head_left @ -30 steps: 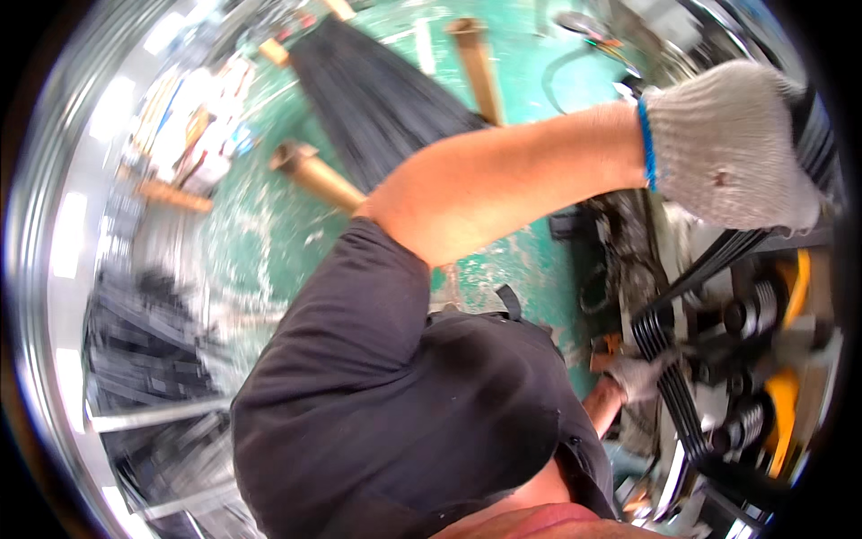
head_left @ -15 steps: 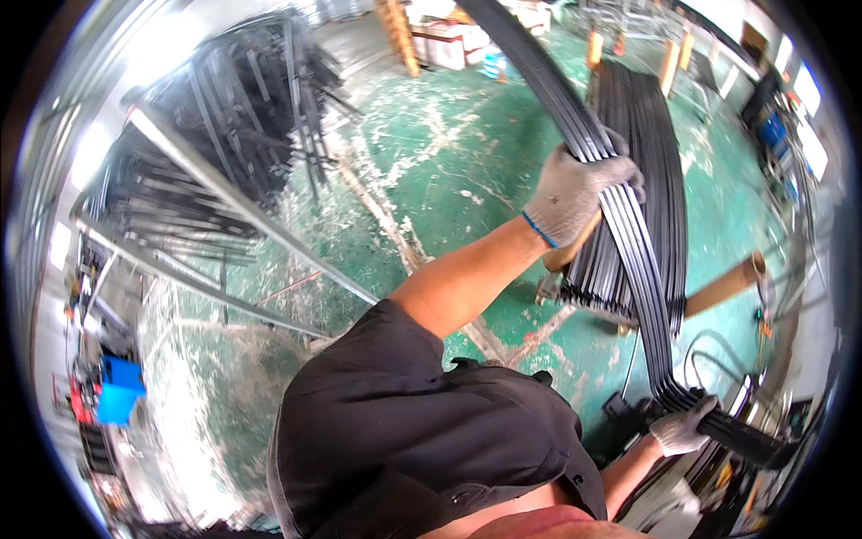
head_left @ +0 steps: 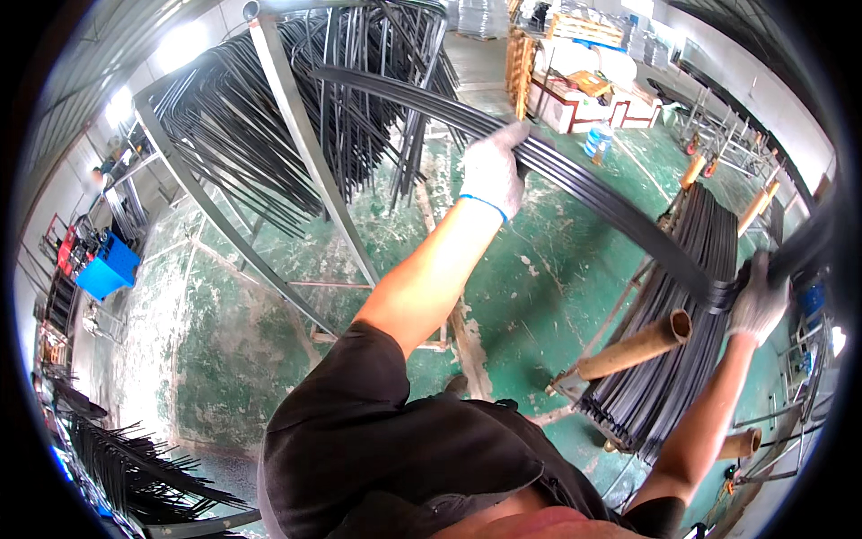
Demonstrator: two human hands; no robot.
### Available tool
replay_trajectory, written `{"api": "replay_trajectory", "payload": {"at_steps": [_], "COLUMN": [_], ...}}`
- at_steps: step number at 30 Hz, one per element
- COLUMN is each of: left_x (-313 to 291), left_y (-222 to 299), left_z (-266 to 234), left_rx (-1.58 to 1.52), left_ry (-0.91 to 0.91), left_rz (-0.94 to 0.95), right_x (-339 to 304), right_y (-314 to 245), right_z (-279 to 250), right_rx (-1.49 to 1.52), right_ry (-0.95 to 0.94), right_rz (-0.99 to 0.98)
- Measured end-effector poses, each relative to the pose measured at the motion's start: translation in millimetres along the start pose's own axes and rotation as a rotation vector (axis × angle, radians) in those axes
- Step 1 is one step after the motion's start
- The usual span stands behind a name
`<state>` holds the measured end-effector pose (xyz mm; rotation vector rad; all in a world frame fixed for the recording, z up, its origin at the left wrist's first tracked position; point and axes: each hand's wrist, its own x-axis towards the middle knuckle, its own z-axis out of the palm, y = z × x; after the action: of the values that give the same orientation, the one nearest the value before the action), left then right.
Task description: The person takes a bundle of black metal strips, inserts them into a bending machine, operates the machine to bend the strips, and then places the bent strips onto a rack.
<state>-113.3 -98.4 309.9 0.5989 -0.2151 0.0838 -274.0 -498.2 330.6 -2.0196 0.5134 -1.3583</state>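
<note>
The left hand [head_left: 494,172] grasps the bent black bars [head_left: 611,205] at upper centre; the right hand [head_left: 760,304] grips near their bend, at right. This seems a carrying step; next probably needs steady grips toward the steel rack [head_left: 310,148], upper left.
</note>
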Motion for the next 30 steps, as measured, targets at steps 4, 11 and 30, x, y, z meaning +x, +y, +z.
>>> {"api": "replay_trajectory", "payload": {"at_steps": [4,11,30], "left_x": [63,173,-3], "left_y": [68,108,-243], "left_z": [-44,-139,-174], "left_rx": [-0.102,-0.388,0.475], "left_ry": [0.018,0.085,-0.016], "left_rz": [0.098,0.036,-0.899], "right_x": [64,22,-308], "right_y": [-129,-310,356], "right_z": [104,215,-15], "right_rx": [-0.226,-0.061,-0.927], "right_ry": [-0.036,-0.376,-0.339], "right_rz": [-0.404,-0.885,0.711]}}
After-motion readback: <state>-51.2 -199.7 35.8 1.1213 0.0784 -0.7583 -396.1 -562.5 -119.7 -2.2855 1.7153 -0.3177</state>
